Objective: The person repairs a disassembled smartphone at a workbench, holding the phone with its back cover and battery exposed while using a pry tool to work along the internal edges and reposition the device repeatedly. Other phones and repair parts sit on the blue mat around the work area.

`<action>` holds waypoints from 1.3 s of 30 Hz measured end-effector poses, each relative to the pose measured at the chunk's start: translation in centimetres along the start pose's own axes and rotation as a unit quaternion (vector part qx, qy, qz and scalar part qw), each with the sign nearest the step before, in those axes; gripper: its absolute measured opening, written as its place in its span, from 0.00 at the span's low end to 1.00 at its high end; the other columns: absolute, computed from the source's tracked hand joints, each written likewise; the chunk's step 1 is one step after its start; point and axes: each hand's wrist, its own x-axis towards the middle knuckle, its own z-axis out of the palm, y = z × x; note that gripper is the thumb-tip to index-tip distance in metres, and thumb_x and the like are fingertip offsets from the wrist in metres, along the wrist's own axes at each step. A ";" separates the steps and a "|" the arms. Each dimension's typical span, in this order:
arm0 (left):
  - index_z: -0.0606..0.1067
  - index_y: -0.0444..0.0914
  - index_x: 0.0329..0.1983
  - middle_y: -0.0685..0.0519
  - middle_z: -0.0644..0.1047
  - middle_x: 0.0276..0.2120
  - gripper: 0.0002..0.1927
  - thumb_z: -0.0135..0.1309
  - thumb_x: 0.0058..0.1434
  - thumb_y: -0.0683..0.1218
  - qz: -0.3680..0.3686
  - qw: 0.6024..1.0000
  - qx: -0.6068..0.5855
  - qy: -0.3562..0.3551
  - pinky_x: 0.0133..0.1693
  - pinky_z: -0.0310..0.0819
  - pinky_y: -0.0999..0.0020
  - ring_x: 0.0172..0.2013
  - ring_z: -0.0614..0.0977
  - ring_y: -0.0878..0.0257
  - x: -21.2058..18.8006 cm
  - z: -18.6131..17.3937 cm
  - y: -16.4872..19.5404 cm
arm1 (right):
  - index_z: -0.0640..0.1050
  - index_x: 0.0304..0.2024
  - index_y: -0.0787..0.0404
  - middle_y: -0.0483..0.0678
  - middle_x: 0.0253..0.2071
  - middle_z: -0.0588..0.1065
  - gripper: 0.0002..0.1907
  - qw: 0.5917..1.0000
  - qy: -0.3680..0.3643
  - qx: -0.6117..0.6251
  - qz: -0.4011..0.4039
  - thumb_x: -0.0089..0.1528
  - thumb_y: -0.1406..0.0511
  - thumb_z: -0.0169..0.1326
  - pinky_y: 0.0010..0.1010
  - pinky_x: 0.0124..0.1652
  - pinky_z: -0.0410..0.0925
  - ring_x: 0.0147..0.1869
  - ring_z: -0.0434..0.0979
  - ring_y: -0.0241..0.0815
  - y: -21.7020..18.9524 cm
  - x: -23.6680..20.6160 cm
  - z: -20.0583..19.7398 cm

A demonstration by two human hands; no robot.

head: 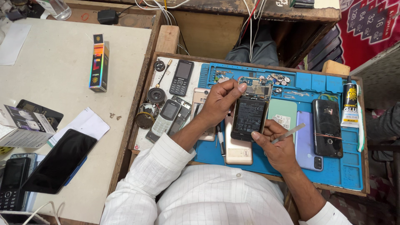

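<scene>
Centre of the frame: I see the opened phone, back cover off, its black battery and the circuit board above it exposed, lying on the blue work mat that covers the wooden bench. My left hand is curled over the phone's upper left corner, thumb and fingertips closed on its edge; my right hand steadies the lower right corner with the thumb while pinching a thin metal pry tool, whose blade points up and right, away from the phone. The main hazard, as I judge it, is the battery: if the metal blade slips under or against it, the soft cell may be dented or pierced, and the bare board at the top may be scratched or shorted. The phone appears to be held partly on a white device just beneath it, so a hard push could tip it. Small loose screws and parts lie in the mat's upper trays, just beyond the phone; a sweep of the left hand could scatter them. To the right, a pale green phone, a lilac phone and a black phone lie side by side, near enough for the tool's tip to mark them. A glue tube stands at the right edge of the mat. At left, several keypad phones crowd the bench.
</scene>
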 end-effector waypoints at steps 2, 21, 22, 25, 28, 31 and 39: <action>0.71 0.42 0.26 0.62 0.66 0.20 0.23 0.51 0.74 0.59 0.007 1.000 0.011 0.005 0.21 0.61 0.80 0.21 0.66 0.76 0.0 -0.2 -0.4 | 0.74 0.54 0.73 0.58 0.49 0.80 0.15 1.000 -0.014 0.009 0.002 0.66 0.71 0.55 0.31 0.54 0.74 0.54 0.81 0.40 0.2 0.0 -0.1; 0.68 0.41 0.22 0.64 0.64 0.20 0.24 0.53 0.73 0.56 -0.016 0.983 0.043 -0.176 0.24 0.55 0.73 0.24 0.62 0.76 -1.2 1.2 0.5 | 0.78 0.47 0.67 0.40 0.28 0.72 0.15 0.992 0.124 -0.002 -0.031 0.71 0.60 0.53 0.19 0.19 0.54 0.22 0.61 0.24 0.2 -0.2 -0.8; 0.68 0.41 0.22 0.64 0.64 0.19 0.24 0.53 0.73 0.56 -0.015 0.984 0.039 -0.176 0.24 0.55 0.73 0.23 0.62 0.75 -1.1 1.2 0.5 | 0.78 0.47 0.67 0.39 0.27 0.71 0.14 0.992 0.121 0.004 -0.028 0.71 0.60 0.54 0.19 0.20 0.54 0.22 0.61 0.24 0.2 -0.2 -0.8; 0.69 0.41 0.21 0.63 0.64 0.18 0.24 0.53 0.72 0.56 -0.011 0.984 0.037 -0.173 0.23 0.54 0.73 0.22 0.62 0.75 -1.1 1.2 0.4 | 0.78 0.48 0.67 0.40 0.28 0.71 0.14 0.993 0.115 0.021 -0.023 0.70 0.61 0.54 0.18 0.19 0.52 0.22 0.60 0.23 0.2 -0.2 -0.8; 0.69 0.41 0.21 0.64 0.64 0.17 0.24 0.52 0.72 0.56 -0.005 0.985 0.047 -0.168 0.23 0.54 0.73 0.22 0.61 0.75 -1.0 1.2 0.5 | 0.78 0.51 0.67 0.39 0.27 0.71 0.15 0.993 0.111 0.025 -0.029 0.70 0.61 0.54 0.18 0.19 0.52 0.22 0.60 0.23 0.2 -0.1 -0.8; 0.69 0.42 0.20 0.64 0.63 0.17 0.24 0.53 0.72 0.56 -0.005 0.985 0.041 -0.170 0.22 0.53 0.74 0.21 0.61 0.75 -1.0 1.1 0.5 | 0.78 0.52 0.67 0.40 0.28 0.72 0.15 0.993 0.108 0.021 -0.037 0.70 0.61 0.54 0.18 0.20 0.53 0.22 0.60 0.23 0.0 -0.1 -0.7; 0.73 0.41 0.23 0.62 0.70 0.16 0.19 0.57 0.67 0.55 -0.068 0.980 0.019 -0.189 0.17 0.59 0.79 0.17 0.69 0.76 -1.1 1.3 1.3 | 0.78 0.52 0.68 0.43 0.30 0.75 0.16 0.994 0.103 0.022 -0.035 0.70 0.61 0.54 0.18 0.19 0.52 0.21 0.60 0.24 -0.1 -0.3 -0.6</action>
